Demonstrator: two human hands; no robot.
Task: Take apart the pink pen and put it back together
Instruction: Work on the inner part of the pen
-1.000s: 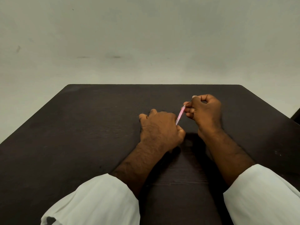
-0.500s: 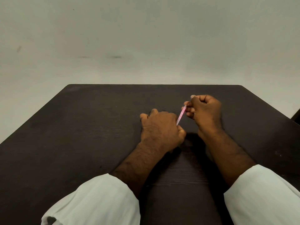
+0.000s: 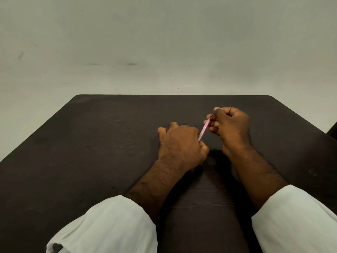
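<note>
A thin pink pen (image 3: 204,130) slants between my two hands above the dark table (image 3: 102,143). My left hand (image 3: 180,145) rests on the table, back up, and grips the pen's lower end, which is hidden inside the fist. My right hand (image 3: 230,126) is curled over the pen's upper end and pinches it with thumb and fingertips. Only the middle stretch of the pink barrel shows. I cannot tell whether the pen is in one piece or parted under the fingers.
The dark wooden table runs to a far edge against a plain pale wall (image 3: 164,42). My white sleeves (image 3: 109,225) lie near the front edge. A dark object (image 3: 332,133) pokes in at the right edge.
My right hand has shifted slightly at the pen's upper end, with small finger movement. The left hand and the pen's slant stay almost the same.
</note>
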